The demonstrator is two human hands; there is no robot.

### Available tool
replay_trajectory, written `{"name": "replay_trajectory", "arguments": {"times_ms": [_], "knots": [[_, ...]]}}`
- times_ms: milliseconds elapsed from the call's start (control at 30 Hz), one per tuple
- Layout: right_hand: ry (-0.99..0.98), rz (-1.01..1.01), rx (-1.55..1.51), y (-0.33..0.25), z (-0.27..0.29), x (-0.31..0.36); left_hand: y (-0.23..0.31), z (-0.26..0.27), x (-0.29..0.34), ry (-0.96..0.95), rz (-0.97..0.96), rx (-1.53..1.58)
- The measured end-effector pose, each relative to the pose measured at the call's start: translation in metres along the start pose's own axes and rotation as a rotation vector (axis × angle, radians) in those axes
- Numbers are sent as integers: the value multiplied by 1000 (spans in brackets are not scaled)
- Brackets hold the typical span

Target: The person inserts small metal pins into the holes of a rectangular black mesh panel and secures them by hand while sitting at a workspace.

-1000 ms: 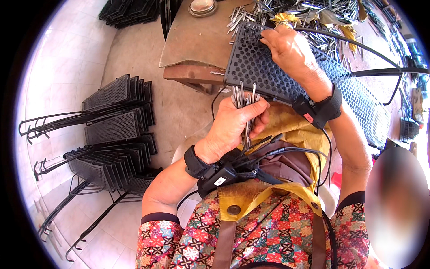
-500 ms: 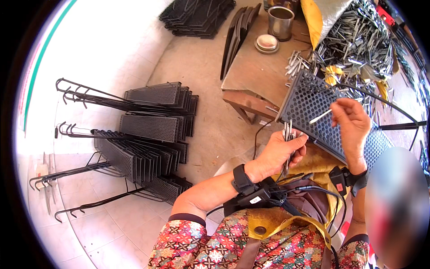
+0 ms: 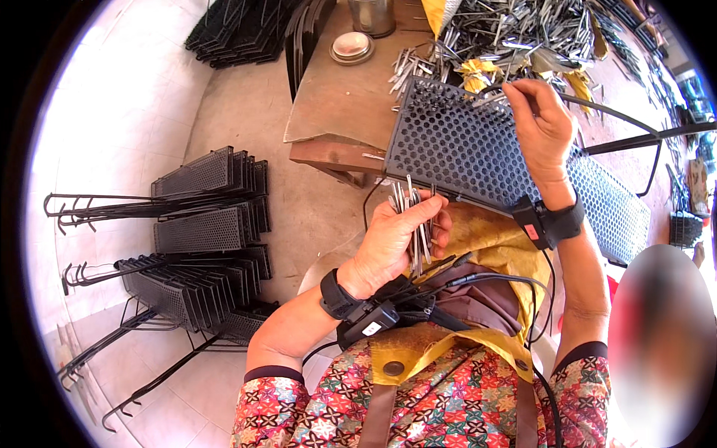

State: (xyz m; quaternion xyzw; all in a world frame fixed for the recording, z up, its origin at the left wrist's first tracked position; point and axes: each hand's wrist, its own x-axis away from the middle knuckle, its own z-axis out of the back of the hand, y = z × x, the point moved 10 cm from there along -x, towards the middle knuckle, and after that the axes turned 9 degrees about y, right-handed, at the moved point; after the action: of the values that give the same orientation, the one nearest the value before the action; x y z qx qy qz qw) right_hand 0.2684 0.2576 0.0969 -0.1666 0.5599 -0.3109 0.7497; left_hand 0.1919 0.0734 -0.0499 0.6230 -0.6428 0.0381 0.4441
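Observation:
My left hand [image 3: 390, 237] is closed around a bundle of thin silvery metal rods [image 3: 416, 254], their ends showing above and below the fingers. It sits just in front of a dark perforated metal panel [image 3: 455, 153], which lies slanted before me. Over the panel's far part, my right hand [image 3: 544, 123] has thumb and fingers pinched together. A short light metal rod [image 3: 487, 99] appears to stick out from its fingertips toward the holes. Several rods stand crowded in the holes along the panel's far left edge.
A heap of loose metal rods [image 3: 515, 30] lies beyond the panel. On the wooden table [image 3: 336, 104] stand a metal cup [image 3: 372, 16] and a small lidded dish [image 3: 351, 46]. Hooked perforated racks [image 3: 194, 172] line the left wall. A black bar [image 3: 642, 138] crosses at right.
The view has shifted, so the surroundings sit further left. My right hand has moved away from my left, toward the panel's far edge. My left hand keeps its bundle.

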Motion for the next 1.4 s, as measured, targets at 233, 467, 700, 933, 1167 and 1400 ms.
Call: {"name": "replay_trajectory", "arguments": {"times_ms": [233, 467, 700, 933, 1167, 1400], "knots": [[-29, 211, 14, -19, -15, 1, -7, 0, -4, -23, 47, -71], [-138, 444, -35, -35, -35, 11, -2, 9, -2, 68, -37, -47], [-386, 547, 45, -30, -70, 24, 7, 4, -3, 32, -140, -47], [-793, -595, -307, -28, -53, 97, 17, -2, -2, -56, -189, 20], [-164, -290, -102, 6, -12, 23, 16, -5, -4, 7, -115, 60], [-98, -8, -67, 2, -32, 14, 4, 1, -3, -18, -16, 102]]}}
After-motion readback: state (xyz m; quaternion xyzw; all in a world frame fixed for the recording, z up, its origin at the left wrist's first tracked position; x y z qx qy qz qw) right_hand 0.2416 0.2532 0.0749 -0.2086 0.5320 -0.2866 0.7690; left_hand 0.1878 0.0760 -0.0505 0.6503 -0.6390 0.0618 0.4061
